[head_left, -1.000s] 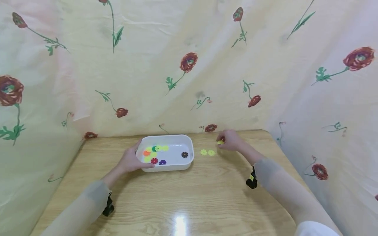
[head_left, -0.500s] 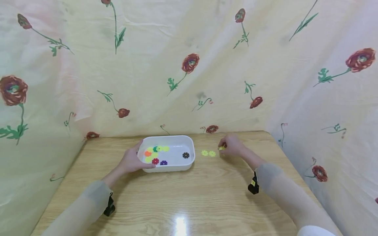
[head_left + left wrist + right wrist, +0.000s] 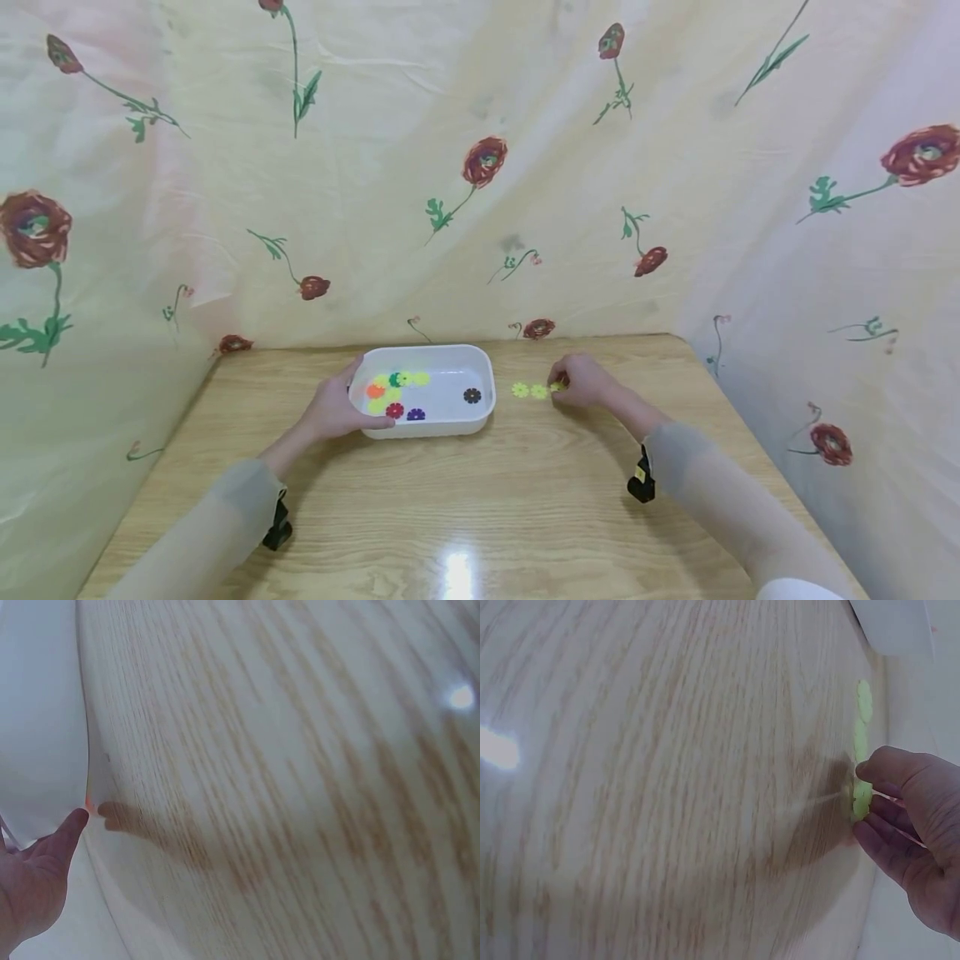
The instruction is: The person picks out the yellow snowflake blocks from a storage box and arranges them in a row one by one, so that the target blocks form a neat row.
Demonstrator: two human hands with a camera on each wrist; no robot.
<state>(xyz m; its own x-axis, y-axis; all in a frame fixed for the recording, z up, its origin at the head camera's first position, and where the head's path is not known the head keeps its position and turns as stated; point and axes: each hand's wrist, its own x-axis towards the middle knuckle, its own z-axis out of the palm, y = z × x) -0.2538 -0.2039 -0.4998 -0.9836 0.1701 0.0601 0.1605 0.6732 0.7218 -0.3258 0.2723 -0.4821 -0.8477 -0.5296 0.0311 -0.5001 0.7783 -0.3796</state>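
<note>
My left hand grips the left end of a white plastic tray, its thumb along the front rim. Inside the tray lie several flower-shaped plastic discs, among them an orange disc, a red disc, a purple disc and a dark brown disc. To the tray's right, two yellow flower discs lie side by side on the table. My right hand pinches a third yellow disc at the right end of that row. In the right wrist view it appears low at the tabletop.
The wooden table ends at the back against a flower-printed curtain, which also hangs along both sides. A black wrist camera sits under the right forearm, with another black wrist camera under the left.
My right hand has come nearer and slightly left with its yellow disc, down to the right end of the yellow row. My left hand keeps its hold on the tray, which stays put.
</note>
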